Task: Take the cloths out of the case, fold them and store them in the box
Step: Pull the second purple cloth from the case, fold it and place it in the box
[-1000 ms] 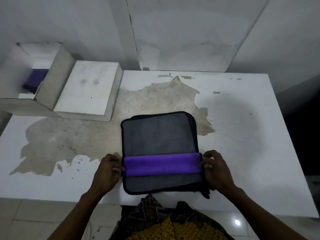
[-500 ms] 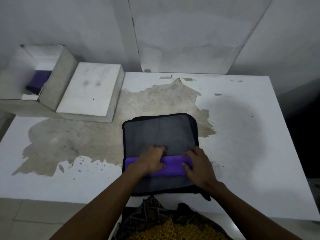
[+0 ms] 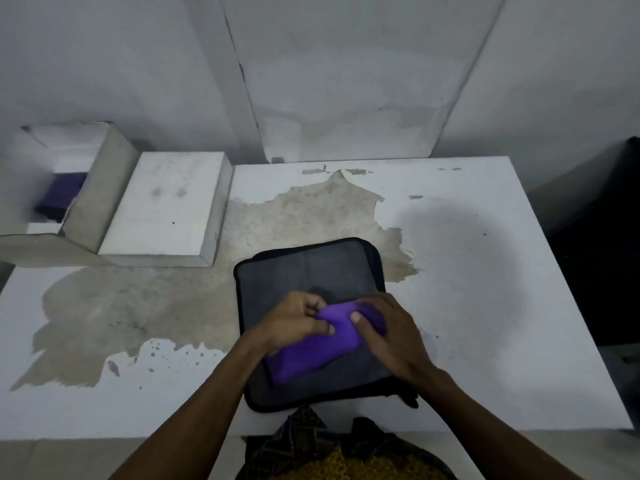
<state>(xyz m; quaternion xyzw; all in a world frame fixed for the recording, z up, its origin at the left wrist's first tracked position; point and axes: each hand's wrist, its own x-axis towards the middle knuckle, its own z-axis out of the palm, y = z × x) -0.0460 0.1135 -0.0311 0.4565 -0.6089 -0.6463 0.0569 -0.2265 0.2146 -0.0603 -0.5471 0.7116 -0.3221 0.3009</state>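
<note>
On the black case (image 3: 308,271) at the desk's (image 3: 485,306) near edge, we see the purple cloth (image 3: 322,344) held by both hands: left hand (image 3: 294,323) and right hand (image 3: 388,334) curl their fingers (image 3: 358,318) round it. At far left, the open white box (image 3: 114,181) holds another purple cloth (image 3: 60,192), its lid (image 3: 162,206) beside it.

White table (image 3: 485,306) carries black case (image 3: 304,271), box (image 3: 104,188) and lid (image 3: 166,209).

Purple cloth (image 3: 313,351), folded into a short strip, lies tilted on the black case (image 3: 308,271). Case flat at table's near edge. 2nd purple cloth (image 3: 60,194) in open white box (image 3: 110,188), far left.
</note>
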